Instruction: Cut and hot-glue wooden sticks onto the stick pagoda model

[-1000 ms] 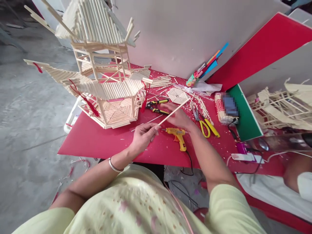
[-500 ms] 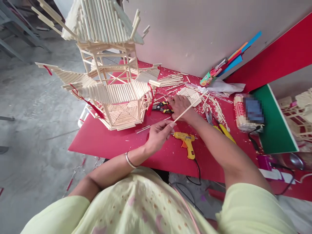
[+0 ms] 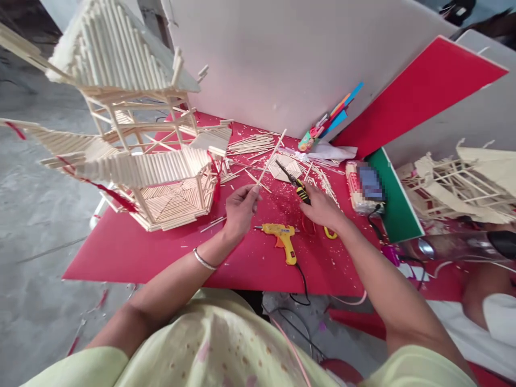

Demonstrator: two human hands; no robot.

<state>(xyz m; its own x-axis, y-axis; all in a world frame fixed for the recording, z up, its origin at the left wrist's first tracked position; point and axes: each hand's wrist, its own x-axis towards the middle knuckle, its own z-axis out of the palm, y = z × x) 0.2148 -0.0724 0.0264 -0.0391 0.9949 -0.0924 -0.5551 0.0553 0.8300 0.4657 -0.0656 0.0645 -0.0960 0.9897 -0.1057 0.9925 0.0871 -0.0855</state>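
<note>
My left hand [image 3: 241, 208] pinches the lower end of a thin wooden stick [image 3: 273, 155], which slants up and away to the right. In my right hand [image 3: 322, 207] are black-and-yellow pliers [image 3: 300, 191], their dark jaws pointing up and left, apart from the stick. Behind the jaws lies a small flat hexagonal panel of sticks [image 3: 278, 171]. A yellow glue gun [image 3: 284, 236] rests on the red table [image 3: 161, 258] between my forearms. To the left stands a tiered pavilion model [image 3: 157, 166] built of sticks, with red tassels on its eaves.
Loose sticks [image 3: 250, 144] and clippings litter the table's back. A cup of pens and coloured strips [image 3: 308, 141] stands by the wall. A wrapped stick bundle [image 3: 355, 188], a green board [image 3: 397, 201] and another stick model [image 3: 451, 183] are on the right, near part of another person [image 3: 489, 293].
My right hand has picked up the pliers from beside the pavilion and moved right. The stick in my left hand now points more steeply upward. The view has shifted right.
</note>
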